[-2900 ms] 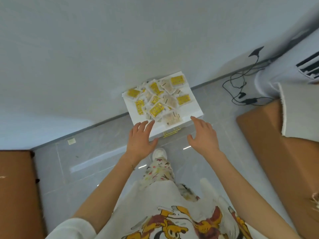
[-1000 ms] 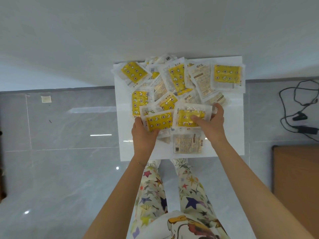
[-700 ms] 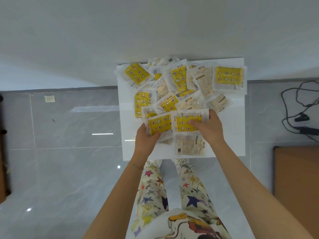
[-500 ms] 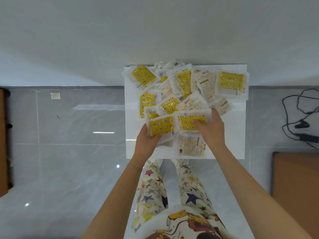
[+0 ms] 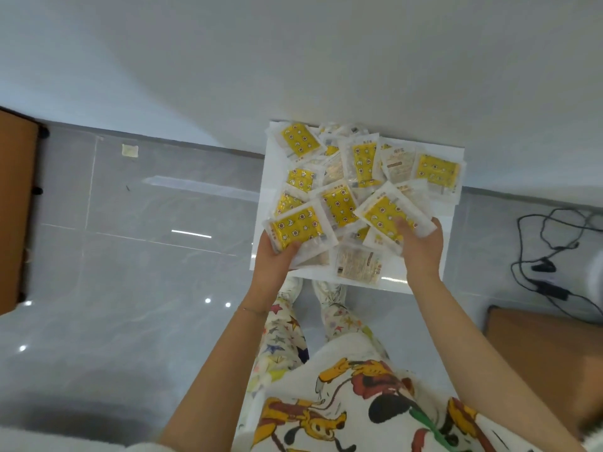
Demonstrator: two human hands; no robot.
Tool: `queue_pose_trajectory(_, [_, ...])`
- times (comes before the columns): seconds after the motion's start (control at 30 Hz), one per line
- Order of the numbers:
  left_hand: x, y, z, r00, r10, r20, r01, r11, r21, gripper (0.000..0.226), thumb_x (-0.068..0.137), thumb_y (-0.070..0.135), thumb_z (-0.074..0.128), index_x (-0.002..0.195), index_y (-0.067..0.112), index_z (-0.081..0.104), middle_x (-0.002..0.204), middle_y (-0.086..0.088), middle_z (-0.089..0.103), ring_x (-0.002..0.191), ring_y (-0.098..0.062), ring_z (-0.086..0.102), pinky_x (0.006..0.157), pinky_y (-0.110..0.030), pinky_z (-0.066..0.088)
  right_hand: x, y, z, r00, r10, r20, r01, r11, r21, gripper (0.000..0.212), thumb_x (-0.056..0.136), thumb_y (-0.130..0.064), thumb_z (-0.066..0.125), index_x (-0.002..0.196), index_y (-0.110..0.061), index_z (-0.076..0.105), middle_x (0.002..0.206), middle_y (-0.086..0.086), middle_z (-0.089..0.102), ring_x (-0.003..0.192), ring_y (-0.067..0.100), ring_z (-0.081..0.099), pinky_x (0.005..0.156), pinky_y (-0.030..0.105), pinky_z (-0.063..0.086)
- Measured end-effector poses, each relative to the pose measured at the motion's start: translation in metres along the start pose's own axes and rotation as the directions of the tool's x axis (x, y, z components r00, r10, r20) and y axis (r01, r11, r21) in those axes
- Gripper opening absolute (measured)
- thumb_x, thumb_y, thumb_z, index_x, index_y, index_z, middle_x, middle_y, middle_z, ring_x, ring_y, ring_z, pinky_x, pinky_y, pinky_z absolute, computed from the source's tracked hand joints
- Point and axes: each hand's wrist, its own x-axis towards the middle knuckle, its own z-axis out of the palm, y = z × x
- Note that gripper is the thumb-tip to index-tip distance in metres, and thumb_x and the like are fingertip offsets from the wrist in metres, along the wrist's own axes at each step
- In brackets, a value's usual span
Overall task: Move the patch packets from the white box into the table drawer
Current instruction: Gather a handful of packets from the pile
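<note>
Several yellow-and-clear patch packets (image 5: 359, 164) lie heaped on a white surface (image 5: 443, 220) against the wall. My left hand (image 5: 275, 261) grips a small stack of packets (image 5: 298, 228) at the near left edge of the surface, lifted a little. My right hand (image 5: 421, 244) holds another yellow packet (image 5: 388, 213), thumb on top, tilted above the heap. One packet (image 5: 359, 264) lies face down between my hands. No drawer opening is in view.
Grey tiled floor (image 5: 146, 256) spreads to the left. Brown cardboard boxes stand at the far left (image 5: 16, 207) and at the right (image 5: 548, 353). Black cables (image 5: 551, 249) lie on the floor at right. My legs stand just below the white surface.
Both hands picked up packets from the near edge of the heap and have spread apart, the left stack drawn left and the right packet tilted. The view shifted so the surface sits further right.
</note>
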Motion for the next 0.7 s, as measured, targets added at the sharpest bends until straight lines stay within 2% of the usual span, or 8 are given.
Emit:
queue_pose_trajectory(0.07, [-0.01, 0.003, 0.0, 1.0, -0.008, -0.016, 0.007, 0.999, -0.044, 0.039, 0.09, 0.009, 0.065, 0.128, 0.012, 0.054, 0.12, -0.008, 0.066, 0.111, -0.022, 0.065, 0.093, -0.038, 0.055, -0.009, -0.006, -0.001, 0.999, 0.004, 0.051, -0.006, 1.0, 0.028, 0.041, 0.086, -0.018, 0.071, 0.122, -0.019, 0.053, 0.1, -0.01, 0.064, 0.088, 0.002, 0.063, 0.062, 0.016, 0.052])
queue_pose_trajectory(0.17, [-0.027, 0.01, -0.006, 0.998, -0.01, -0.062, 0.003, 0.993, -0.114, 0.052, 0.082, 0.023, 0.07, 0.13, 0.013, 0.053, 0.121, -0.006, 0.067, 0.111, -0.022, 0.065, 0.096, -0.046, 0.053, -0.026, -0.019, 0.001, 0.985, 0.029, 0.171, -0.04, 0.997, 0.06, 0.033, 0.086, -0.019, 0.07, 0.114, -0.029, 0.055, 0.105, -0.006, 0.066, 0.098, 0.012, 0.066, 0.076, 0.033, 0.056])
queue_pose_trajectory(0.23, [-0.04, 0.018, -0.014, 0.995, -0.033, -0.099, 0.014, 0.983, -0.181, 0.055, 0.081, 0.026, 0.072, 0.131, 0.014, 0.051, 0.122, -0.007, 0.066, 0.111, -0.024, 0.065, 0.095, -0.052, 0.051, -0.04, -0.032, 0.003, 0.964, 0.015, 0.267, -0.032, 0.998, 0.06, 0.03, 0.086, -0.019, 0.07, 0.108, -0.034, 0.055, 0.108, -0.005, 0.066, 0.101, 0.015, 0.066, 0.081, 0.038, 0.055])
queue_pose_trajectory(0.3, [-0.054, 0.029, -0.026, 0.988, -0.046, -0.145, 0.011, 0.972, -0.236, 0.048, 0.087, 0.019, 0.07, 0.13, 0.016, 0.049, 0.122, -0.006, 0.065, 0.11, -0.024, 0.065, 0.094, -0.054, 0.052, -0.058, -0.049, 0.008, 0.935, -0.016, 0.353, 0.004, 0.999, 0.037, 0.033, 0.087, -0.018, 0.068, 0.11, -0.035, 0.051, 0.11, -0.006, 0.064, 0.099, 0.011, 0.065, 0.08, 0.035, 0.055])
queue_pose_trajectory(0.4, [-0.076, 0.045, -0.053, 0.979, -0.027, -0.203, -0.03, 0.962, -0.272, 0.046, 0.091, 0.012, 0.063, 0.133, 0.016, 0.043, 0.121, -0.004, 0.064, 0.11, -0.025, 0.065, 0.088, -0.05, 0.056, -0.084, -0.073, 0.018, 0.87, -0.044, 0.492, 0.066, 0.997, -0.028, 0.039, 0.089, -0.017, 0.066, 0.115, -0.036, 0.044, 0.115, -0.008, 0.058, 0.102, 0.007, 0.061, 0.084, 0.032, 0.053])
queue_pose_trajectory(0.53, [-0.11, 0.064, -0.093, 0.956, 0.02, -0.291, -0.112, 0.946, -0.305, 0.043, 0.093, 0.011, 0.06, 0.13, 0.02, 0.04, 0.117, 0.002, 0.063, 0.107, -0.023, 0.065, 0.08, -0.044, 0.059, -0.126, -0.101, 0.039, 0.792, -0.075, 0.606, 0.183, 0.976, -0.119, 0.049, 0.089, -0.015, 0.066, 0.124, -0.034, 0.037, 0.109, -0.021, 0.052, 0.097, -0.006, 0.053, 0.079, 0.019, 0.048])
queue_pose_trajectory(0.6, [-0.13, 0.068, -0.112, 0.943, 0.031, -0.332, -0.145, 0.934, -0.326, 0.04, 0.094, 0.009, 0.059, 0.125, 0.026, 0.04, 0.116, 0.003, 0.062, 0.106, -0.021, 0.065, 0.078, -0.042, 0.059, -0.15, -0.113, 0.052, 0.757, -0.085, 0.648, 0.225, 0.965, -0.136, 0.052, 0.088, -0.013, 0.068, 0.127, -0.031, 0.038, 0.11, -0.02, 0.053, 0.097, -0.005, 0.055, 0.077, 0.016, 0.048])
queue_pose_trajectory(0.7, [-0.161, 0.067, -0.138, 0.917, 0.03, -0.397, -0.18, 0.921, -0.345, 0.039, 0.094, 0.006, 0.057, 0.119, 0.031, 0.04, 0.117, 0.0, 0.061, 0.109, -0.024, 0.063, 0.081, -0.042, 0.058, -0.187, -0.124, 0.074, 0.689, -0.091, 0.719, 0.298, 0.94, -0.166, 0.058, 0.085, -0.012, 0.07, 0.133, -0.024, 0.04, 0.12, -0.008, 0.055, 0.105, 0.007, 0.058, 0.08, 0.019, 0.052])
